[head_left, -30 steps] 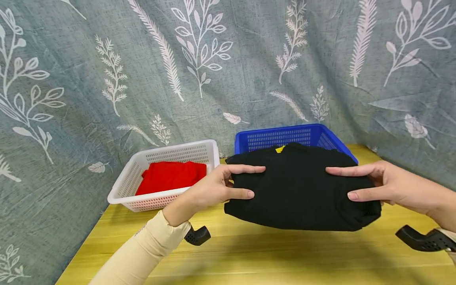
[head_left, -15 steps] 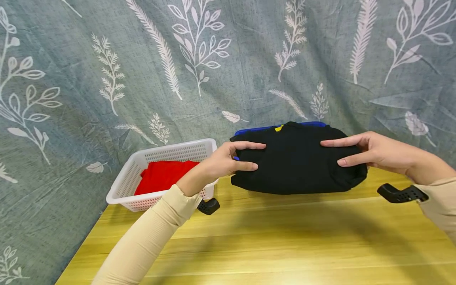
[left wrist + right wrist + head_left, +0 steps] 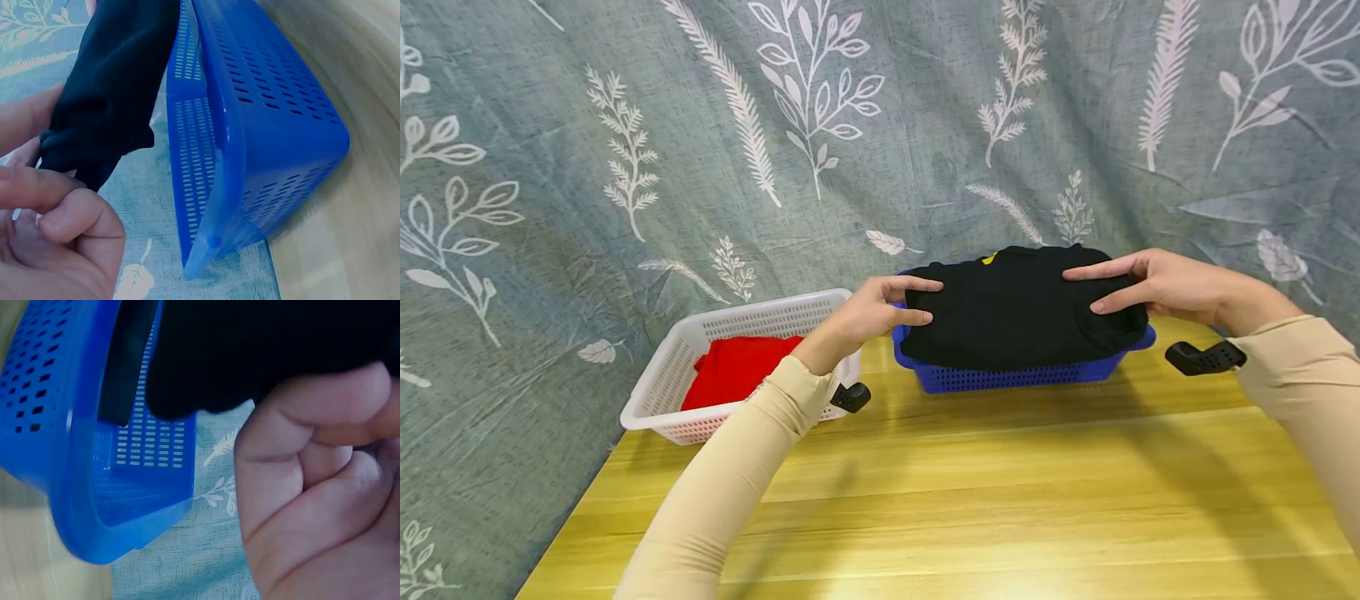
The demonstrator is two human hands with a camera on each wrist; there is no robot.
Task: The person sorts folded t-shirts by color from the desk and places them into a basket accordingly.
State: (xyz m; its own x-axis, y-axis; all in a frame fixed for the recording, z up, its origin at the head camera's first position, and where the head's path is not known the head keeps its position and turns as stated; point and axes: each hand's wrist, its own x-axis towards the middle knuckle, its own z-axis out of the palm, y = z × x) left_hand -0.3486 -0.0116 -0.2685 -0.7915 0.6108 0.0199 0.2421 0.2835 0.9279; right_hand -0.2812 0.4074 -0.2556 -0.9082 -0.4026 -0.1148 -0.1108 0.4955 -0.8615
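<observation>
A folded black garment with a small yellow patch at its top edge is held over the blue basket. My left hand pinches its left end, thumb and index finger on the near face. At the other end my right hand grips it the same way. In the left wrist view the black cloth stands above the blue rim, apart from it. The right wrist view shows curled fingers under the cloth, and part of the cloth hangs inside the basket's opening.
Left of the blue basket stands a white basket with a folded red cloth in it. Both stand on a yellow wooden table. A grey-green leaf-patterned curtain hangs behind them.
Both hands have carried the black garment forward, away from me, to a place over the blue basket. The garment now covers most of the basket's opening, and its front wall shows below.
</observation>
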